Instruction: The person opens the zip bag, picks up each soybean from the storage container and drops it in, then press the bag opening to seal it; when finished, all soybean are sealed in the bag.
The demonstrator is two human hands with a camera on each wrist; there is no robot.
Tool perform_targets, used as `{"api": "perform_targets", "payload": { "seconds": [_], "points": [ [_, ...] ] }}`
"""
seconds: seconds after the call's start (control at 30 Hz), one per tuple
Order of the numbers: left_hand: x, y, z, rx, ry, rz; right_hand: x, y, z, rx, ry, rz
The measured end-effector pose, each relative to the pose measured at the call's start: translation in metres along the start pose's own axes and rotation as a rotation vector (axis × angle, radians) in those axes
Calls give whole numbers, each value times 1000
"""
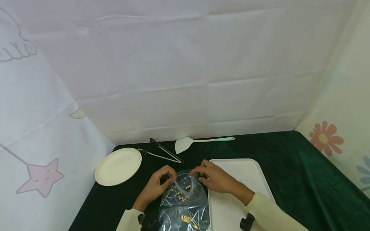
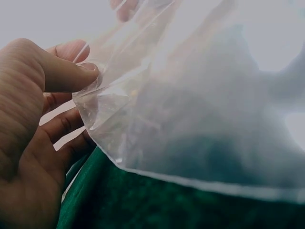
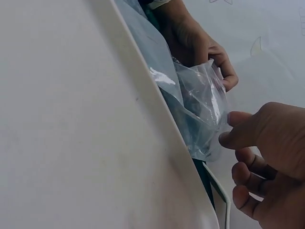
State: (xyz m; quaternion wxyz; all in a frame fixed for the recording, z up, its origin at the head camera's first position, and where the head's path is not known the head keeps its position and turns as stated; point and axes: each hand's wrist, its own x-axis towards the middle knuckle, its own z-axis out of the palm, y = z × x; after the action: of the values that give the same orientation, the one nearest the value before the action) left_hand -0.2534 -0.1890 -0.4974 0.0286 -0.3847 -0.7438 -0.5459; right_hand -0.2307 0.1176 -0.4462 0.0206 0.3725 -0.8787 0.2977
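Note:
A clear plastic bag (image 1: 185,208) lies over the dark green cloth, its mouth spread between the two hands. Small pale yellow round pieces (image 1: 182,197) show in its upper part, and a golden-yellow patch (image 1: 189,221) lower down; whether that is print or contents I cannot tell. My left hand (image 1: 159,184) pinches the left edge of the mouth between thumb and fingers, as the left wrist view shows closely. At the right edge of the mouth, my right hand (image 1: 215,178) holds the film with thumb and forefinger, its other fingers curled (image 3: 245,176).
A white rectangular tray (image 1: 231,205) lies right beside the bag, under the right forearm. Farther left is a cream oval plate (image 1: 118,166). Metal tongs (image 1: 164,154) with black tips and a white spatula (image 1: 185,144) with a mint handle lie along the back near the wall.

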Motion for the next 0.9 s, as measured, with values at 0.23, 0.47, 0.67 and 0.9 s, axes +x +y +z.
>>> {"api": "perform_targets", "payload": {
  "seconds": [0.23,0.47,0.67,0.9],
  "points": [
    [0,-1,2,8,1,8,1,1,7,-115,20,-62],
    [1,2,1,16,12,16,-2,8,5,-185,125,-143],
    [0,2,-2,31,28,12,-7,12,-10,-156,125,-130],
    [0,1,-3,46,56,-49,-18,15,-20,-63,85,-13]
  ]
}}
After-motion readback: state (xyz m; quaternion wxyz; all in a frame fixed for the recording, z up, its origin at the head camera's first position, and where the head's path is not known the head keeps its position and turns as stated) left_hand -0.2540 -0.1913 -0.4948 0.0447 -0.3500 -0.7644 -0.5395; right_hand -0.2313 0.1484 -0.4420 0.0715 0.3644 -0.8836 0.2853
